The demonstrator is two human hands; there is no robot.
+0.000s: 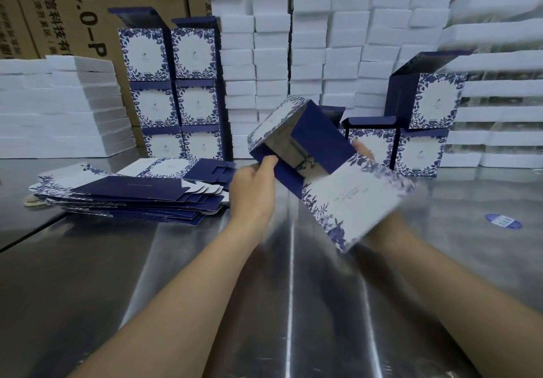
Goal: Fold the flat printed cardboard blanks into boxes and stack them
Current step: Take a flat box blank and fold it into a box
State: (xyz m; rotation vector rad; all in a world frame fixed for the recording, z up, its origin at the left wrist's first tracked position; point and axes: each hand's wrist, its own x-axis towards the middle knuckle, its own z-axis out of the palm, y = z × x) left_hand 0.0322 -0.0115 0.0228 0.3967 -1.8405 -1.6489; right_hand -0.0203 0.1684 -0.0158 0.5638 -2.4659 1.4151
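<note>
Above the middle of the steel table, held clear of its surface, a half-formed blue-and-white box is tilted with its open end toward the camera, showing a dark blue inside and loose flaps, while a white floral panel hangs down toward 5 o'clock. The left hand grips the box's lower left edge at 9 o'clock, thumb curled over the rim and the other fingers tucked underneath out of sight. The right hand is mostly hidden behind the box at 3 o'clock; only fingertips show past the blue flap, touching it, and how they are set I cannot tell. Out at 9 o'clock from the box, a pile of flat blanks lies fanned on the table. At 11 o'clock stand two columns of finished boxes, three high, with the top lids raised. At 2 o'clock, a smaller group of finished boxes stands stacked, one on top with its lid open. Behind everything rise stacks of white foam blocks, with brown cartons at 10 o'clock. A blue oval sticker lies on the table at 4 o'clock.
</note>
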